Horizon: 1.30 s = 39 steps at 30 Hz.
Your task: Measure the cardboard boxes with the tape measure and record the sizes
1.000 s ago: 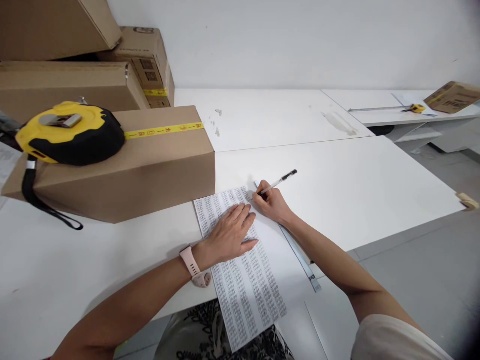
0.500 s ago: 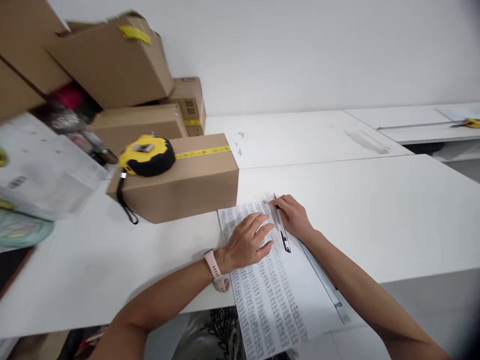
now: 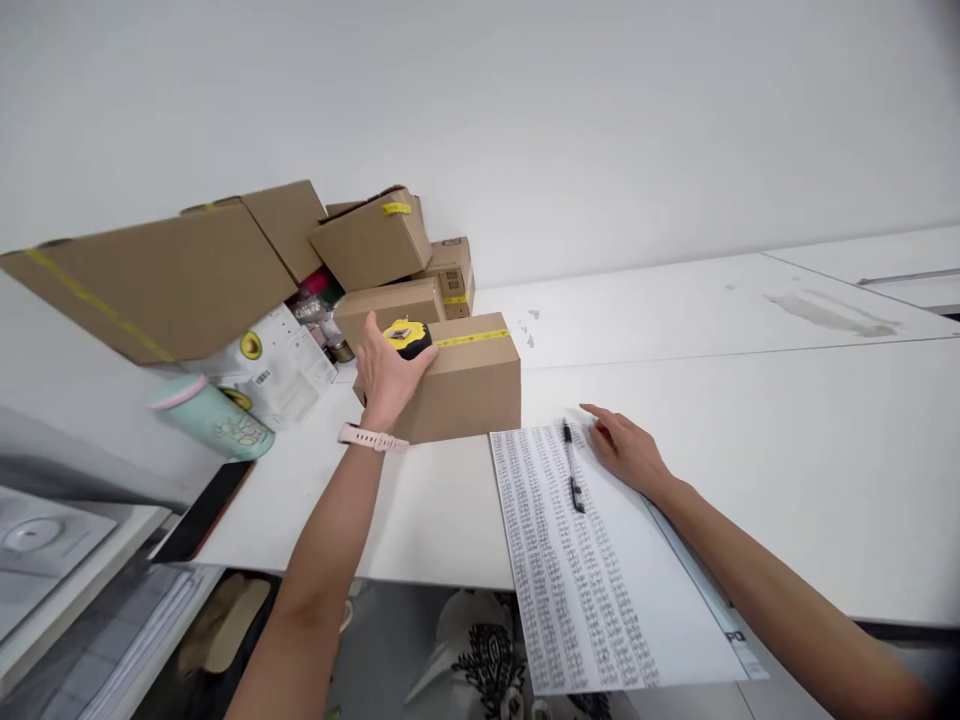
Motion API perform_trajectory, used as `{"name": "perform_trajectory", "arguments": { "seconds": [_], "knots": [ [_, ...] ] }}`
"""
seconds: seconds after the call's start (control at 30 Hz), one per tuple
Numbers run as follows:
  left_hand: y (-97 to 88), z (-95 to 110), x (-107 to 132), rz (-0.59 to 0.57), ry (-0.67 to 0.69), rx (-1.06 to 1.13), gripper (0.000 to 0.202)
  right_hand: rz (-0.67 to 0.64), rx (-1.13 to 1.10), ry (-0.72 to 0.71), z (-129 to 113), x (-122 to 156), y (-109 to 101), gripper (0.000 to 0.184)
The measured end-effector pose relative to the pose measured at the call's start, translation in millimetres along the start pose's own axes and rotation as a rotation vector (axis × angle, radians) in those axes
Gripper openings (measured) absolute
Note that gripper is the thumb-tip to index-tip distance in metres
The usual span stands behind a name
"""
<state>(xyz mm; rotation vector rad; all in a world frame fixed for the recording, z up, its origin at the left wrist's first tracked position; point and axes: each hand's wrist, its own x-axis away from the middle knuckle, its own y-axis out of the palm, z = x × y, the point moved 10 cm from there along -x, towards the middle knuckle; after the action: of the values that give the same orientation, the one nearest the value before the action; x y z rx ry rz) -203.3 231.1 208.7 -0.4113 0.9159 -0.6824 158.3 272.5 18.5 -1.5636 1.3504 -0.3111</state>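
My left hand (image 3: 394,378) is wrapped around a yellow and black tape measure (image 3: 409,338) on top of a cardboard box (image 3: 465,385). Its thumb lies along the near side, and the other fingers are around the left side, partly hidden. My right hand (image 3: 626,452) rests at the upper right edge of a sheet of paper (image 3: 652,600) covered in columns of small writing. Its index finger stretches out and the others are loosely bent, holding nothing. On the sheet, just left of that hand, lies a black and clear pen (image 3: 573,470).
More cardboard boxes (image 3: 375,240) are stacked at the back left. A mint tumbler (image 3: 217,415) lies tilted beside a white avocado-print package (image 3: 281,365). A dark flat object (image 3: 202,515) sits at the left table edge. The white table (image 3: 750,420) extends right, with a stain farther back.
My left hand has moved left from the paper to the tape measure. My right hand has let go of the pen, which lies on the paper. The view has swung left.
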Motion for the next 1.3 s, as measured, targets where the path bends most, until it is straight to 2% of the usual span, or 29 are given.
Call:
{"name": "perform_trajectory", "arguments": {
  "seconds": [0.07, 0.13, 0.23, 0.3, 0.37, 0.47, 0.57, 0.7, 0.83, 0.93, 1.0, 1.07, 1.17, 1.23, 1.3],
  "knots": [
    [2.3, -3, -5, 0.009, -0.007, 0.034, 0.094, 0.035, -0.015, -0.007, 1, 1, -2, 0.041],
    [-5.2, -5, -3, 0.054, -0.035, 0.119, 0.091, 0.106, -0.050, -0.003, 2, 2, -12, 0.039],
    [-20.1, -8, 12, 0.047, -0.152, 0.390, 0.086, 0.251, -0.179, 0.066, -3, 3, -42, 0.031],
    [-20.1, -2, 30, -0.072, -0.240, 0.694, 0.074, 0.295, -0.345, 0.152, -14, 1, -62, 0.027],
    [-12.4, 13, 53, -0.271, -0.321, 0.986, 0.057, 0.223, -0.585, 0.209, -38, -7, -71, 0.029],
    [-3.4, 34, 88, -0.527, -0.380, 1.180, 0.046, -0.021, -0.918, 0.186, -96, -24, -64, 0.036],
    [1.2, 30, 110, -0.632, -0.372, 1.166, 0.055, -0.179, -1.112, 0.180, -139, -34, -48, 0.038],
    [3.0, 4, 126, -0.674, -0.302, 1.044, 0.073, -0.365, -1.252, 0.233, -169, -31, -8, 0.039],
    [-2.0, -12, 140, -0.729, -0.218, 0.975, 0.078, -0.376, -1.201, 0.210, -183, -27, 16, 0.033],
    [-11.2, -23, 148, -0.795, -0.178, 0.961, 0.085, -0.426, -1.132, 0.115, -187, -25, 17, 0.032],
    [-22.1, -34, 146, -0.808, -0.144, 0.935, 0.086, -0.427, -1.035, 0.012, -180, -27, 5, 0.030],
    [-35.3, -51, 138, -0.777, -0.112, 0.879, 0.082, -0.342, -0.922, -0.047, -159, -34, -12, 0.029],
    [-51.0, -87, 117, -0.685, -0.112, 0.757, 0.081, -0.172, -0.845, -0.011, -114, -48, -27, 0.031],
    [-52.6, -111, 104, -0.657, -0.157, 0.714, 0.085, -0.133, -0.876, 0.055, -90, -55, -19, 0.033],
    [-45.3, -128, 96, -0.687, -0.216, 0.728, 0.089, -0.136, -0.960, 0.097, -77, -60, -3, 0.035]
  ]
}}
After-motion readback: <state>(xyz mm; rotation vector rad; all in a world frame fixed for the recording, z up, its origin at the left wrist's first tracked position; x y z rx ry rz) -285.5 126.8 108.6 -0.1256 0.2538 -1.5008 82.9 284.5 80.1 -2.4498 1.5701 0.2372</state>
